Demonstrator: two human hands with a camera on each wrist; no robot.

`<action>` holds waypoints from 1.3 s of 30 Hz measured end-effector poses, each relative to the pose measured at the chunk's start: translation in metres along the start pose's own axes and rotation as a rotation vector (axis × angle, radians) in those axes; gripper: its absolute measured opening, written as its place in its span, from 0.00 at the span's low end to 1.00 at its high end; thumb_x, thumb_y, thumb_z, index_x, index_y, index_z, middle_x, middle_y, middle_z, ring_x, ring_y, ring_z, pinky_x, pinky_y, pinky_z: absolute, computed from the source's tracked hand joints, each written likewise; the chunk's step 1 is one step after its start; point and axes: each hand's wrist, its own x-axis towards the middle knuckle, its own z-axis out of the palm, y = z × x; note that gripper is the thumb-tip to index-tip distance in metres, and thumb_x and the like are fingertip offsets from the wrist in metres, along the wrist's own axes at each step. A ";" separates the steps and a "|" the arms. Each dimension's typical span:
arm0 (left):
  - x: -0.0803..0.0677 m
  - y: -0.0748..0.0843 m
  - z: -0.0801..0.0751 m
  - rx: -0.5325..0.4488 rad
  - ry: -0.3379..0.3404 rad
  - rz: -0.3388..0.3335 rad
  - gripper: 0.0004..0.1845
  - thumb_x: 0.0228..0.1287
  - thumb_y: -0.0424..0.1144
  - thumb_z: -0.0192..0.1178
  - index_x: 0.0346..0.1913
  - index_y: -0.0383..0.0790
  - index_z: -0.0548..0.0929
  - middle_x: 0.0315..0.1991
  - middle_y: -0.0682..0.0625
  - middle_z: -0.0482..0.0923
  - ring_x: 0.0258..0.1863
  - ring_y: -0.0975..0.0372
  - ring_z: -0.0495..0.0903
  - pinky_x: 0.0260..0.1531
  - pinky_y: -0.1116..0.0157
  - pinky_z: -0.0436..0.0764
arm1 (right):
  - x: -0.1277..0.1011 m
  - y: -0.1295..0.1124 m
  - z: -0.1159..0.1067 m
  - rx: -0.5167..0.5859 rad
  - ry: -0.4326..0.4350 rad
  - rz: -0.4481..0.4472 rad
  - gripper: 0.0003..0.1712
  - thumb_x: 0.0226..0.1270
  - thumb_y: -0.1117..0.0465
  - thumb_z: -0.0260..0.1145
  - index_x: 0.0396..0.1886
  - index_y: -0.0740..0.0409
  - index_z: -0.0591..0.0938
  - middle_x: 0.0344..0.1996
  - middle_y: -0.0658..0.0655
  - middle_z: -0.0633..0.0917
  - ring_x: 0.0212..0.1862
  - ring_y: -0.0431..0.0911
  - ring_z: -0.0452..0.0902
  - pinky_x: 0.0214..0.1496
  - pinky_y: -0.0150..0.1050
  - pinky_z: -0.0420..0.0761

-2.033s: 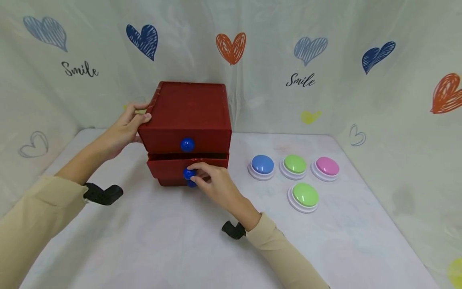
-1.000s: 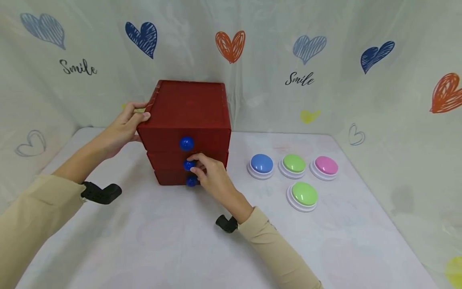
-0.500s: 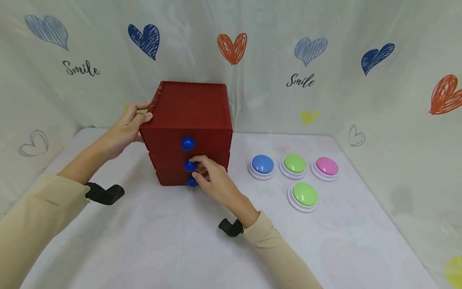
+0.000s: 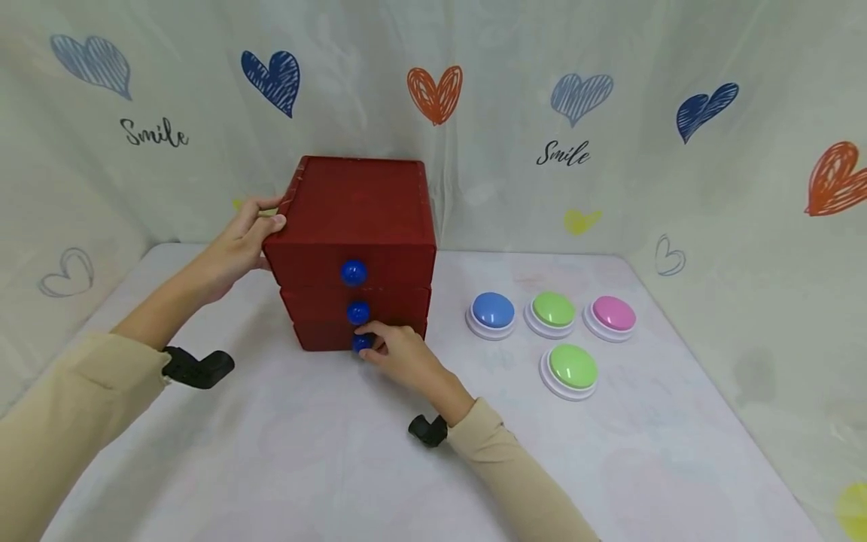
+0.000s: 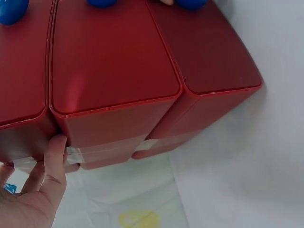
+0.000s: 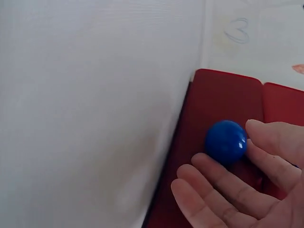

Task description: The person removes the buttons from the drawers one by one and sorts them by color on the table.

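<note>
A red three-drawer chest [image 4: 359,207] stands at the back of the table, all drawers closed, with blue knobs at top [image 4: 353,272], middle [image 4: 357,312] and bottom [image 4: 361,342]. My left hand [image 4: 254,226] grips the chest's upper left edge, thumb on top; the left wrist view shows the thumb [image 5: 56,152] against the chest's side [image 5: 114,61]. My right hand [image 4: 379,350] is at the lowest drawer. In the right wrist view its thumb and fingers [image 6: 223,159] pinch the bottom knob [image 6: 224,140].
Four dome buttons sit to the right of the chest: blue [image 4: 492,309], green [image 4: 553,309], pink [image 4: 612,312], and a second green one [image 4: 572,365] nearer me. The white table [image 4: 305,452] is walled by a heart-printed backdrop on three sides.
The middle drawer, ajar two seconds ago, went in flush. My right hand then left the middle knob and dropped to the bottom knob. The left hand stayed put.
</note>
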 end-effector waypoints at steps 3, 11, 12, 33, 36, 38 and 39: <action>0.000 0.000 0.001 -0.001 0.000 0.005 0.28 0.74 0.50 0.33 0.70 0.41 0.45 0.64 0.41 0.57 0.44 0.70 0.72 0.36 0.69 0.77 | 0.001 0.000 0.005 -0.017 0.037 0.013 0.16 0.64 0.59 0.63 0.52 0.53 0.80 0.32 0.52 0.84 0.35 0.38 0.77 0.34 0.24 0.74; 0.002 -0.003 0.001 -0.005 -0.003 0.011 0.27 0.74 0.49 0.32 0.69 0.41 0.45 0.63 0.44 0.57 0.43 0.71 0.72 0.35 0.69 0.77 | 0.002 0.000 0.011 -0.007 0.116 0.013 0.13 0.62 0.62 0.65 0.47 0.55 0.82 0.28 0.52 0.83 0.30 0.37 0.75 0.28 0.24 0.72; 0.002 -0.003 0.002 -0.005 -0.001 0.007 0.28 0.74 0.49 0.32 0.69 0.41 0.45 0.63 0.43 0.57 0.43 0.72 0.72 0.36 0.69 0.77 | 0.002 0.001 0.011 -0.004 0.117 0.009 0.13 0.62 0.62 0.65 0.46 0.55 0.82 0.28 0.52 0.83 0.29 0.37 0.75 0.28 0.24 0.72; 0.000 0.000 0.000 -0.012 -0.003 -0.003 0.29 0.74 0.51 0.34 0.69 0.41 0.45 0.64 0.43 0.55 0.44 0.71 0.73 0.37 0.69 0.78 | -0.012 -0.005 0.011 -0.037 0.086 -0.010 0.14 0.60 0.60 0.66 0.47 0.54 0.83 0.27 0.50 0.82 0.29 0.34 0.73 0.29 0.22 0.72; -0.001 0.000 0.000 -0.008 -0.004 -0.011 0.29 0.74 0.51 0.34 0.69 0.41 0.45 0.64 0.43 0.55 0.44 0.71 0.72 0.37 0.69 0.77 | -0.015 -0.007 0.012 -0.035 0.085 -0.019 0.13 0.60 0.61 0.66 0.46 0.54 0.83 0.27 0.50 0.83 0.28 0.34 0.73 0.28 0.21 0.72; -0.001 -0.001 -0.001 -0.005 -0.006 -0.012 0.29 0.74 0.51 0.34 0.69 0.41 0.45 0.65 0.42 0.54 0.44 0.71 0.72 0.37 0.69 0.77 | -0.016 -0.007 0.012 -0.041 0.085 -0.026 0.13 0.59 0.61 0.67 0.46 0.54 0.83 0.27 0.50 0.83 0.28 0.33 0.73 0.28 0.21 0.71; -0.002 -0.001 -0.001 0.000 -0.003 -0.012 0.28 0.74 0.51 0.34 0.69 0.41 0.45 0.65 0.43 0.54 0.45 0.71 0.72 0.37 0.69 0.77 | -0.017 -0.008 0.012 -0.044 0.086 -0.028 0.13 0.59 0.61 0.67 0.46 0.54 0.83 0.26 0.50 0.83 0.28 0.33 0.73 0.28 0.21 0.71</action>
